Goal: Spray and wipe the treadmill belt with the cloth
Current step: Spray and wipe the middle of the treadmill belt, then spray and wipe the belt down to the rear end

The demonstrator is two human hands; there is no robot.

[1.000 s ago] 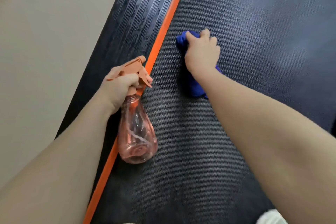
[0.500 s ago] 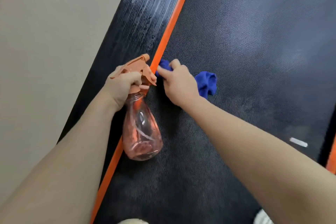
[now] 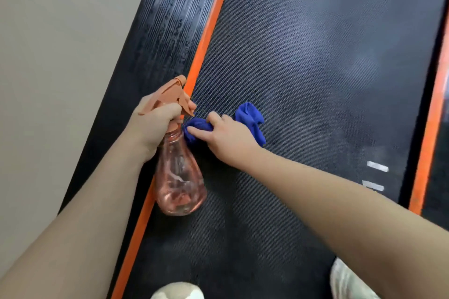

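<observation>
Treadmill belt is bearing the blue cloth, which the right hand is gripping with curled fingers. Left hand is clasping the spray bottle (pink, orange-topped).

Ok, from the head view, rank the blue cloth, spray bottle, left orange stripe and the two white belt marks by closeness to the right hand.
1. Blue cloth, in the right hand.
2. Spray bottle, just left, held by the left hand.
3. Left orange stripe, behind the bottle.
4. White belt marks, far right.

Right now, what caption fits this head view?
Right hand wipes treadmill belt with blue cloth; left hand holds spray bottle.
</observation>
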